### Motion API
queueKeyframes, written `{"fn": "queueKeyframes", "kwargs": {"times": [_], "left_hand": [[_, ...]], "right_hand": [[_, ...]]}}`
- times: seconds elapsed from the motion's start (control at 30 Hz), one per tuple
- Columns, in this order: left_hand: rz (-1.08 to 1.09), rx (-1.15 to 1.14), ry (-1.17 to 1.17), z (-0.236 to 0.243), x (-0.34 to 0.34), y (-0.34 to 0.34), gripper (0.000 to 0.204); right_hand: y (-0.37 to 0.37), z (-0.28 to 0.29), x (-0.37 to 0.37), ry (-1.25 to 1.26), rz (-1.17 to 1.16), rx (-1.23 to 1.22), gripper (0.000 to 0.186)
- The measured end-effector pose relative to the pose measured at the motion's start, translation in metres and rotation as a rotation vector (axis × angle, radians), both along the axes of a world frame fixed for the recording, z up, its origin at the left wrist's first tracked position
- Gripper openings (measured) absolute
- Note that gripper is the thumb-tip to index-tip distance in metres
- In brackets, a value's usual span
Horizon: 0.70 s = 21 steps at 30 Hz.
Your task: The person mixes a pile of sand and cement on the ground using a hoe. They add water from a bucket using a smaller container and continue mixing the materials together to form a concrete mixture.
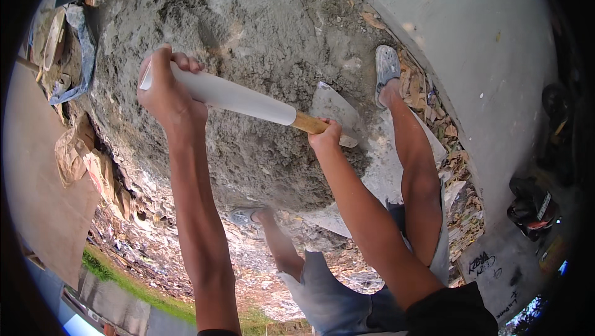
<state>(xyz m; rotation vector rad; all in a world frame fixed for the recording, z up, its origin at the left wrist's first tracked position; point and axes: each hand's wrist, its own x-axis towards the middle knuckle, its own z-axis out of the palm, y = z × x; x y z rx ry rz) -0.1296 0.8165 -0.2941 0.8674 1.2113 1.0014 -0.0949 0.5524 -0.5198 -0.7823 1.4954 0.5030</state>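
Observation:
Both of my hands grip a shovel, whose handle slants across the middle of the view. My left hand (170, 85) is closed round the upper end, on a white sleeve (248, 97) that covers much of the shaft. Lower down, my right hand (325, 136) wraps round the bare wooden part of the shovel handle (307, 123). Beyond that hand the grey shovel blade (338, 108) lies against the rough grey mix (260, 32), which looks like wet mortar or cement. Part of the blade is hidden behind my right hand and the handle.
My feet wear grey clogs (387, 66), one on each side of the mix's near edge. Dry leaves (412, 85) line a concrete slab (477, 44) on the right. Torn brown paper (75, 149), a blue rim (87, 63) and a brown board (40, 168) lie left.

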Motion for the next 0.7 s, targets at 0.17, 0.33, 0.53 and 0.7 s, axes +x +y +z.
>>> {"fn": "queueKeyframes", "kwargs": {"times": [0.17,0.33,0.53,0.7], "left_hand": [[-0.116,0.249,0.043,0.03,0.006,0.013,0.01],[0.181,0.342,0.142,0.063,-0.139,-0.089,0.018],[1.154,-0.047,-0.047,0.071,-0.368,-0.253,0.015],[1.489,-0.47,0.136,-0.135,-0.591,-0.471,0.051]], "right_hand": [[0.098,-0.013,0.023,0.085,0.15,0.111,0.014],[0.109,-0.001,-0.029,-0.001,0.313,0.42,0.013],[0.079,0.115,-0.125,-0.169,0.613,0.494,0.016],[0.048,0.164,-0.23,-0.429,1.327,0.123,0.068]]}}
